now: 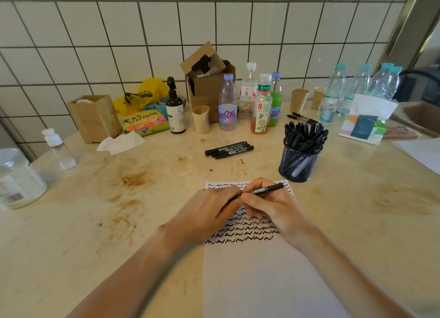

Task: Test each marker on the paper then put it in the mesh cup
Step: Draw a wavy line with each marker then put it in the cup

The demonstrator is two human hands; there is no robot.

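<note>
Over the paper (240,277) we grip one marker (266,189) in both hands (212,210), likely capping or uncapping; after testing, the cup (298,163) awaits.

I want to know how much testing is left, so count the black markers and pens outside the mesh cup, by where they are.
loose markers, piled: 3
held marker: 1
pens behind the mesh cup: 2
Total: 6

Black marker (266,189) lies level above scribbled paper (257,270); mesh cup (298,161) brims with markers.
</note>
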